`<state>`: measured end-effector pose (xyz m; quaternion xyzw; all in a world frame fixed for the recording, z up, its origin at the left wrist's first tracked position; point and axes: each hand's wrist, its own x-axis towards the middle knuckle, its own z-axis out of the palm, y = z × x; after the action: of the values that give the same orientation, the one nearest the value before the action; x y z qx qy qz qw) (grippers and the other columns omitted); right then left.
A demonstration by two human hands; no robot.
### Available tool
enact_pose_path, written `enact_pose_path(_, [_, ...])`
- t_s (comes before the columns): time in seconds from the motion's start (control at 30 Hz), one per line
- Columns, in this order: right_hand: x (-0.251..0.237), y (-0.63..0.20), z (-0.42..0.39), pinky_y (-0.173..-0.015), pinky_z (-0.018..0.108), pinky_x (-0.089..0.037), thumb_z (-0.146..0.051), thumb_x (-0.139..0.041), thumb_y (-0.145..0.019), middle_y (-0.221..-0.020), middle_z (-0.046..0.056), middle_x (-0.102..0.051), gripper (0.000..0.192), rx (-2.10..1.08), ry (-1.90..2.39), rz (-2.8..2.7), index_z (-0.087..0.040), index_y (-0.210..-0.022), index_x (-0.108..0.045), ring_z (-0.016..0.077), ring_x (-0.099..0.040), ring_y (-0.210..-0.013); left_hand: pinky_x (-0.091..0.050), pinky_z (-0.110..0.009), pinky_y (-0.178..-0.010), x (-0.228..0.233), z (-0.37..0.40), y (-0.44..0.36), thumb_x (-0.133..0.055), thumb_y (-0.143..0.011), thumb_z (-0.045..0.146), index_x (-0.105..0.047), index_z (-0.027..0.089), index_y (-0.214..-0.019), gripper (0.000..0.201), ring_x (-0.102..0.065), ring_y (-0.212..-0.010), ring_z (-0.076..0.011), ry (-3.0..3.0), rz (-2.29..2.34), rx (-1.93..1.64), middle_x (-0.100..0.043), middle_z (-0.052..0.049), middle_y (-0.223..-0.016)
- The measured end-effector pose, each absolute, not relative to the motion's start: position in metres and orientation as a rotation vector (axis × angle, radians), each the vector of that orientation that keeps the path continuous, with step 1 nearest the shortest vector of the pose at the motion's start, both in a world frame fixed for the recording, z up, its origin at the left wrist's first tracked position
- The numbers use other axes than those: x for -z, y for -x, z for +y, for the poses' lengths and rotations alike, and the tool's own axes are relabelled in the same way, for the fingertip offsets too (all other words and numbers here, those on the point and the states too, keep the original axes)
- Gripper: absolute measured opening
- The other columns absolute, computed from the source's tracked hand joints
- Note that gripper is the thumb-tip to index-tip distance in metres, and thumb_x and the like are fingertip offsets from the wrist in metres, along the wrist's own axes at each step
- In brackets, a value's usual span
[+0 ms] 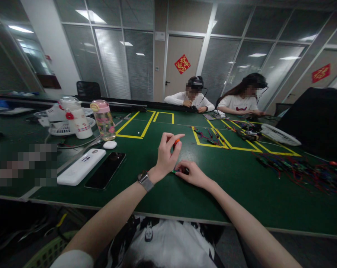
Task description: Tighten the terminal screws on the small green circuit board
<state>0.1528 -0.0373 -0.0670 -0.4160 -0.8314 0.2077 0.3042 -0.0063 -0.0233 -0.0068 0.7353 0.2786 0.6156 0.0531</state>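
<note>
My left hand [167, 152], with a watch at its wrist, is raised above the green table with its fingers curled and one finger stretched out. It is closed around a slim tool with an orange end [177, 142]; most of that tool is hidden by the fingers. Just right of it, my right hand [192, 174] rests on the table, pinching a small green circuit board [174, 171]. Only the board's edge shows past the fingertips. Whether the tool touches the board cannot be seen.
A white power bank [82, 167], a black phone [106, 169], a white earbud case [109, 144] and two bottles stand left. Tangled wired boards [299, 171] lie right; more lie inside yellow tape [213, 145]. Two people sit across the table [157, 199].
</note>
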Motion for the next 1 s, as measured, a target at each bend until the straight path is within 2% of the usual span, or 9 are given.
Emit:
enact_pose_path(0.1, [0.067,-0.1526,-0.0374,-0.059,0.024,-0.041,-0.016,-0.064,-0.079,-0.071,0.0,-0.057,0.006,-0.55,1.092,-2.202,-0.016,-0.085,-0.066,0.0122,-0.052,-0.062,-0.046,-0.029,-0.084,0.0067,-0.0225,0.0067,-0.035,-0.097,0.019,-0.057,0.019,-0.122,0.033,-0.054,-0.096,-0.0156,-2.225,0.788,-1.833,-0.053,-0.006,-0.103])
enact_pose_path(0.17, [0.067,-0.1526,-0.0374,-0.059,0.024,-0.041,-0.016,-0.064,-0.079,-0.071,0.0,-0.057,0.006,-0.55,1.088,-2.2,-0.016,-0.085,-0.066,0.0123,-0.052,-0.062,-0.046,-0.029,-0.086,0.0064,-0.0221,0.0065,-0.036,-0.097,0.017,-0.056,0.019,-0.123,0.033,-0.055,-0.096,-0.0155,-2.211,0.775,-1.837,-0.055,-0.006,-0.104])
enact_pose_path(0.37, [0.0665,-0.1525,-0.0374,-0.059,0.024,-0.042,-0.018,-0.064,-0.08,-0.072,0.0,-0.058,0.006,-0.559,1.096,-2.193,-0.016,-0.085,-0.066,0.0123,-0.052,-0.061,-0.047,-0.028,-0.081,0.0068,-0.0212,0.0044,-0.047,-0.093,0.017,-0.056,0.019,-0.121,0.029,-0.053,-0.089,-0.015,-2.199,0.868,-1.894,-0.053,-0.005,-0.096])
enact_pose_path(0.5, [0.066,-0.1521,-0.0377,-0.06,0.024,-0.042,-0.016,-0.064,-0.079,-0.072,0.0,-0.058,0.005,-0.56,1.102,-2.195,-0.016,-0.084,-0.066,0.0123,-0.052,-0.062,-0.046,-0.028,-0.078,0.0073,-0.0215,0.0045,-0.058,-0.09,0.024,-0.063,0.02,-0.111,0.022,-0.051,-0.083,-0.0141,-2.211,0.903,-1.932,-0.047,-0.003,-0.092])
enact_pose_path(0.57, [0.066,-0.1519,-0.0377,-0.06,0.024,-0.042,-0.016,-0.064,-0.079,-0.072,0.001,-0.058,0.005,-0.557,1.105,-2.196,-0.016,-0.084,-0.066,0.0123,-0.052,-0.062,-0.046,-0.028,-0.079,0.0071,-0.0221,0.0052,-0.054,-0.092,0.026,-0.064,0.02,-0.109,0.021,-0.052,-0.084,-0.0144,-2.225,0.868,-1.911,-0.048,-0.003,-0.093])
enact_pose_path(0.73, [0.0653,-0.1518,-0.0379,-0.061,0.025,-0.042,-0.016,-0.064,-0.079,-0.073,0.001,-0.058,0.005,-0.558,1.106,-2.198,-0.016,-0.084,-0.066,0.0126,-0.053,-0.062,-0.046,-0.029,-0.083,0.006,-0.0234,0.0065,-0.036,-0.097,0.017,-0.057,0.019,-0.122,0.033,-0.056,-0.095,-0.0153,-2.201,0.736,-1.836,-0.057,-0.007,-0.103])
enact_pose_path(0.87, [0.0651,-0.1521,-0.038,-0.061,0.025,-0.043,-0.017,-0.064,-0.079,-0.074,0.001,-0.059,0.005,-0.562,1.107,-2.201,-0.016,-0.084,-0.066,0.0128,-0.053,-0.063,-0.047,-0.029,-0.083,0.005,-0.0235,0.0062,-0.044,-0.095,0.015,-0.059,0.018,-0.117,0.027,-0.058,-0.092,-0.0153,-2.191,0.739,-1.865,-0.062,-0.005,-0.099])
enact_pose_path(1.0, [0.0658,-0.152,-0.0377,-0.06,0.025,-0.042,-0.017,-0.064,-0.079,-0.072,0.001,-0.058,0.005,-0.555,1.097,-2.196,-0.016,-0.084,-0.066,0.0125,-0.052,-0.061,-0.046,-0.029,-0.078,0.005,-0.0237,0.0053,-0.056,-0.091,0.022,-0.064,0.019,-0.106,0.017,-0.056,-0.086,-0.0154,-2.233,0.798,-1.911,-0.059,-0.004,-0.091])
